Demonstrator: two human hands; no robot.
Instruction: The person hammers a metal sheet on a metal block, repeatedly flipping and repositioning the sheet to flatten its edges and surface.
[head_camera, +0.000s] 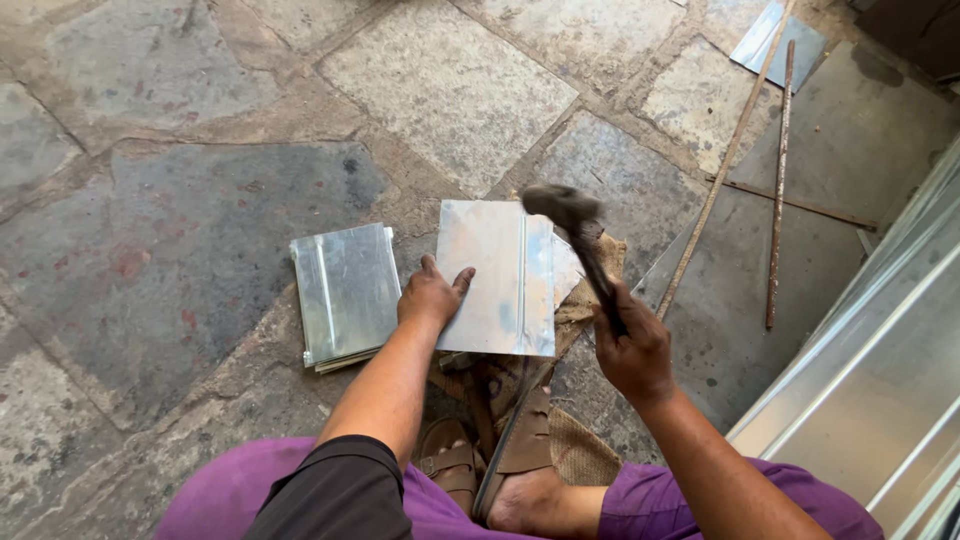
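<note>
Stone floor (200, 190) under me | my left hand (430, 295) lies flat, fingers spread, on a metal sheet (500, 275) resting on burlap (585, 300) | my right hand (630, 350) is clenched around a hammer (580, 235) raised above the sheet | stack of sheets (345, 290) just left | rods (780, 180) far right

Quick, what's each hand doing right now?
Left hand: open, pressed flat on the metal sheet.
Right hand: closed around the hammer handle, head raised over the sheet.
</note>
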